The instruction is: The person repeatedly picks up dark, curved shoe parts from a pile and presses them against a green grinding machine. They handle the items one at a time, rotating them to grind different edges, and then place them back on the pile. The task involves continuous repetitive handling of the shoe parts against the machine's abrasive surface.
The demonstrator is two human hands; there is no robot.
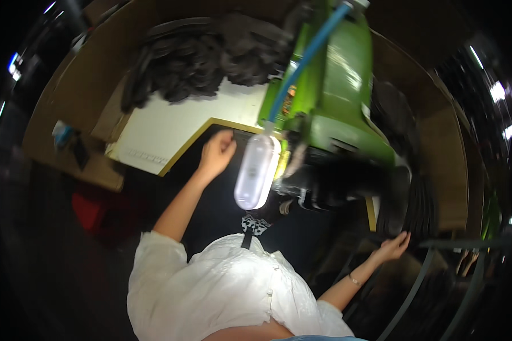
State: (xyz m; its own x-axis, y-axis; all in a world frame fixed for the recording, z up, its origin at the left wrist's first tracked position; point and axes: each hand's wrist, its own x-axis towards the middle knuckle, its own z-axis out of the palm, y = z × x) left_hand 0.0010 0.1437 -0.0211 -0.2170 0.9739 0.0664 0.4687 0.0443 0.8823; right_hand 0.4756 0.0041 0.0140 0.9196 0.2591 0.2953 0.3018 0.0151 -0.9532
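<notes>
My left hand (218, 152) is raised over the dark recess in front of a pale tabletop (159, 128) with a yellow edge. Its fingers are curled in, and nothing shows in them. Far out to the right, my right hand (395, 248) has its fingers pressed together at the lower end of a stack of dark cloth pieces (420, 210). Blur hides whether it grips one. Between the hands stands a green machine (347, 102), apparently a sewing machine, its dark front part smeared. A lit white oval lamp (257, 173) hangs before it on a blue stem (308, 59).
A heap of dark cloth pieces (188, 62) lies at the back of the tabletop. Cardboard walls (68, 113) enclose the left side, and another cardboard panel (446, 165) the right. A red object (91, 209) is low at left. Grey metal bars (418, 284) stand at lower right.
</notes>
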